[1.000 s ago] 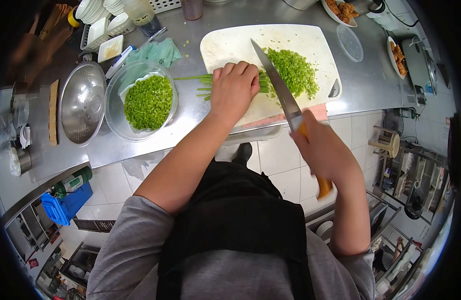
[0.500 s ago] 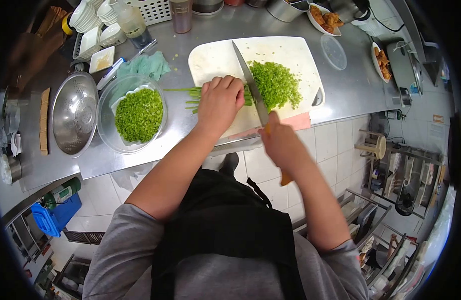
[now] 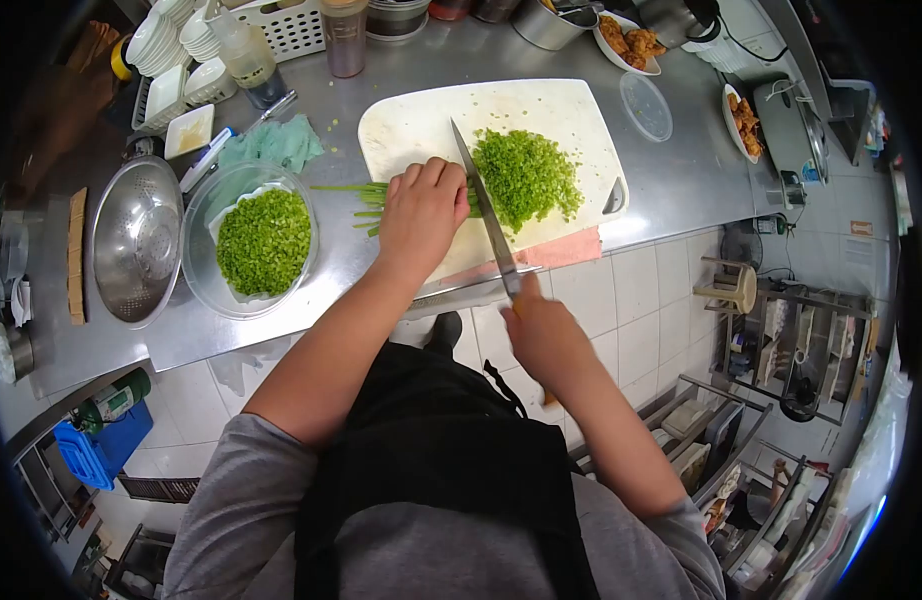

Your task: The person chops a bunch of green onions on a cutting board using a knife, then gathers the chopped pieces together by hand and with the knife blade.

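Note:
My left hand (image 3: pixel 423 215) is closed over a bundle of green stalks (image 3: pixel 371 205) on the white cutting board (image 3: pixel 411 120). Its curled fingertips are close to the blade. My right hand (image 3: pixel 541 335) is wrapped round the handle of a long knife (image 3: pixel 491 222), whose tip points away from me across the board. Directly right of the blade lies a pile of chopped greens (image 3: pixel 526 178). A pink cloth (image 3: pixel 573 247) shows under the board's near edge.
Left of the board are a clear bowl of chopped greens (image 3: pixel 264 243), a metal colander (image 3: pixel 137 240) and a green cloth (image 3: pixel 286 143). Bottles, a basket (image 3: pixel 286 30) and small dishes line the back. Fried food (image 3: pixel 633 42) and a clear lid (image 3: pixel 646 107) are at the right.
My right hand and the knife handle have moved toward me, and the blade has slid back. The whole view has shifted slightly. My left hand still holds the stalks.

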Available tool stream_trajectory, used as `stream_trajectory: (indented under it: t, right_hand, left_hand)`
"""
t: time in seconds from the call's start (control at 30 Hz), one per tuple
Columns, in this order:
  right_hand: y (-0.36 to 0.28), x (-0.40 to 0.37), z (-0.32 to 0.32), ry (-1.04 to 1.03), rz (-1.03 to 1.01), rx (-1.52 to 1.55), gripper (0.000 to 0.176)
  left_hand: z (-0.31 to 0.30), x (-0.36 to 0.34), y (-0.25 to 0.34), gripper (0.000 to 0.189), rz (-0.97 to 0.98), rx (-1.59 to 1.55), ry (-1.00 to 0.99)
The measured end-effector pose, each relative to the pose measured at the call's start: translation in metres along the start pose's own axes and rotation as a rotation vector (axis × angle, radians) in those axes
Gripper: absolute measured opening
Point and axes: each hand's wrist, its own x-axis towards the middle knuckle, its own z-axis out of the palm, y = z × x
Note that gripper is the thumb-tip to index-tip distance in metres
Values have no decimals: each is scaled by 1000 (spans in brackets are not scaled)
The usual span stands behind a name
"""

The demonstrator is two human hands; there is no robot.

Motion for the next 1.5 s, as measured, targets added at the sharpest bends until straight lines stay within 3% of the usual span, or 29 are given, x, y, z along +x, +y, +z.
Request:
stream_trajectory:
  t: [0.13, 0.17, 0.23, 0.27, 0.3, 0.37, 0.47, 0.6, 0.73, 0.83, 0.9, 1.0, 1.07, 1.1, 1.17, 1.3, 1.33, 1.5]
  right_hand:
    - [-3, 13, -43, 23, -145, 67, 35]
    - [-9, 1, -53, 24, -139, 68, 35]
    - [-15, -29, -57, -180, 36, 57, 35]
    - [-2, -20, -20, -5, -78, 34, 35]
    - [-4, 1, 0, -21, -3, -15, 35]
    - [-3, 23, -1, 32, -66, -7, 36]
    - [-12, -16, -59, -91, -55, 25, 36]
    - [-7, 9, 9, 4, 22, -25, 37]
    - [-16, 1, -53, -42, -71, 88, 43]
    - [-13, -22, -31, -96, -9, 33, 43]
    - [-11, 10, 10, -5, 25, -50, 41]
    - [-9, 15, -25, 75, -115, 52, 30]
    - [-17, -17, -47, -58, -31, 43, 33]
    - [-17, -27, -46, -119, 9, 42, 35]
    - [-8, -2, 6, 13, -22, 4, 35]
    - [-11, 14, -26, 77, -121, 99, 27]
    - [-15, -3, -45, -2, -87, 88, 28]
    - [-11, 4, 3, 10, -20, 17, 34]
  left_hand:
    - [-1, -2, -3, 15, 16, -27, -5]
    - [-1, -1, -3, 17, 8, -51, -18]
    - [1, 0, -3, 17, 1, -45, -9]
    - [1, -1, -2, 17, 0, -36, -1]
    - [0, -1, -2, 17, 2, -37, -4]
    - [-2, 0, -2, 17, 22, -43, -27]
    - [-3, 0, -3, 17, 25, -54, -40]
    - [0, -1, -2, 15, 15, -4, -32]
    - [-2, -1, -4, 16, 49, -12, -51]
    - [-1, 2, -5, 17, 33, -34, -35]
    - [0, -1, -4, 18, 29, -49, -42]
    - [-3, -2, -4, 18, 49, -46, -56]
    - [-3, 1, -4, 18, 49, -65, -42]
    - [-3, 3, -6, 18, 47, -63, -30]
    - [-1, 0, -4, 20, 37, -74, -32]
    - [-3, -2, -6, 20, 56, -70, -62]
    - [-2, -1, -6, 19, 50, -57, -66]
    - [-1, 0, -6, 20, 43, -75, -44]
